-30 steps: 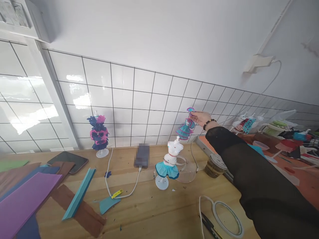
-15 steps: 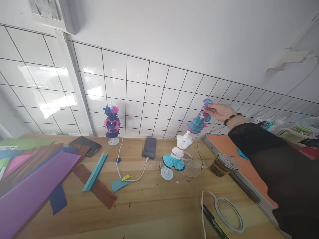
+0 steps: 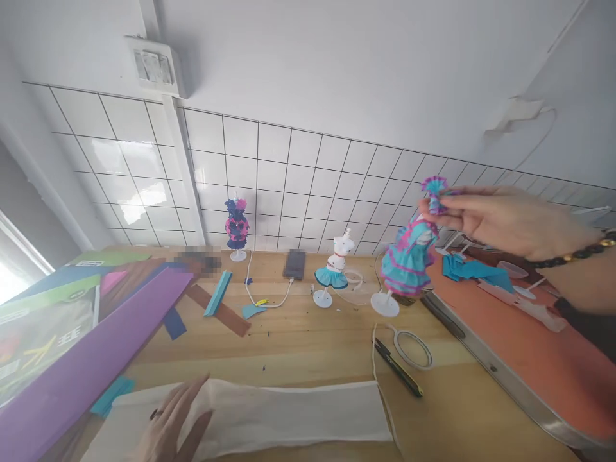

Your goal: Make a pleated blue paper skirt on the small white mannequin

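My right hand [image 3: 500,215] pinches the top of a small dress form [image 3: 409,260] in a turquoise ruffled dress with pink-purple trim. The form is tilted, its white round base [image 3: 384,305] low over the table's right part. My left hand [image 3: 178,417], a ring on one finger, lies with fingers apart on a long white strip [image 3: 298,414] near the front edge. Between the wall and the strip stands a white dress form [image 3: 342,247] with a short turquoise skirt [image 3: 331,277]. A form in a navy and pink dress [image 3: 237,226] stands farther left.
Purple paper [image 3: 110,327] and other coloured sheets cover the left. A brown strip [image 3: 221,311], a cable [image 3: 250,282] and a dark power bank [image 3: 294,264] lie in the middle. Black snips [image 3: 399,369] and a tape roll [image 3: 414,350] lie right, beside an orange surface [image 3: 505,340].
The view has shifted back and left. My right hand has brought the turquoise-dressed form nearer, and its base now shows. My left hand and the white strip have come into view.
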